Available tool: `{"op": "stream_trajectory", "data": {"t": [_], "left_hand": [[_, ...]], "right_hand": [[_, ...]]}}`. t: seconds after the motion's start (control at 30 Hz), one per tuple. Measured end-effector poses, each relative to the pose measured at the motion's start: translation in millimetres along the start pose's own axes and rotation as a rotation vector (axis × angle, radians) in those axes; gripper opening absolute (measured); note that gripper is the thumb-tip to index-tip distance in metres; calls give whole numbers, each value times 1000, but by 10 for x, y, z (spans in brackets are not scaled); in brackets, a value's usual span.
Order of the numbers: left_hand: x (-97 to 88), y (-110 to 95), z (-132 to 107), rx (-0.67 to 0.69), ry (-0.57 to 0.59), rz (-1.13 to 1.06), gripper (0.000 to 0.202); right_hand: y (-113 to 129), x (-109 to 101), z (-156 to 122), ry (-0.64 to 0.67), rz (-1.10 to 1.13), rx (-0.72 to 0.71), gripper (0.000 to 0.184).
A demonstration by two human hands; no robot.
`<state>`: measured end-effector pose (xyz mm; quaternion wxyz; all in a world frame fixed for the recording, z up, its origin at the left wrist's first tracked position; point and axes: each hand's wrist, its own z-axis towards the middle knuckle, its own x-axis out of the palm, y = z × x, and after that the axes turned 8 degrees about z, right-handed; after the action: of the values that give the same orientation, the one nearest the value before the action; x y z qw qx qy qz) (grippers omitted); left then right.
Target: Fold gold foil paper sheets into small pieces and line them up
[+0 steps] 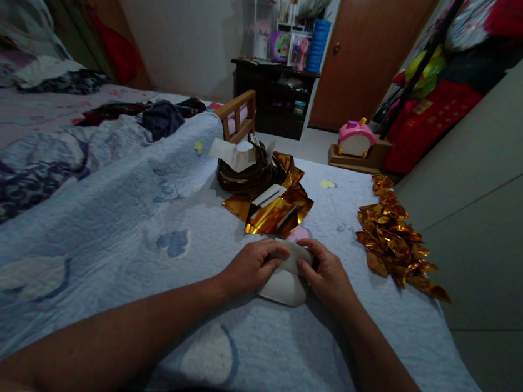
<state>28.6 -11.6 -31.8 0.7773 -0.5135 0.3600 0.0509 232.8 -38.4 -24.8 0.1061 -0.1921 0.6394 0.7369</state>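
Note:
A pale greyish-white sheet of paper (283, 288) lies on the bed in front of me, its far part folded over with a crease across the middle. My left hand (257, 262) grips the left side of the fold, thumb and fingers closed on it. On the opposite side, my right hand (326, 271) holds the paper's edge with bent fingers and thumb. Just beyond the hands rests a loose pile of shiny gold foil sheets (273, 216), some with white backing showing. Behind that stands a curled stack of dark-edged sheets (244, 178).
Folded gold foil pieces (396, 236) are heaped along the right edge of the light blue quilt (137, 295). Crumpled clothes (161, 118) lie at the left. Farther off are a wooden bed post (238, 115), a pink toy (357, 137) and a dark cabinet (272, 106).

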Motion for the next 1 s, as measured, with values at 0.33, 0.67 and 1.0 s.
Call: {"op": "stream_trajectory", "data": {"t": [0.33,0.67,1.0], "left_hand": [[21,4,-15,68,8,134,26],[35,20,-30,64,-22,245,28],[31,41,-26,139,18,328,17]], "right_hand": [[-21,-3,2,2,-42,9,32],[-22,5,9,-4,-73,-10,35],[-56,20,18,-21,-140,-4,35]]}}
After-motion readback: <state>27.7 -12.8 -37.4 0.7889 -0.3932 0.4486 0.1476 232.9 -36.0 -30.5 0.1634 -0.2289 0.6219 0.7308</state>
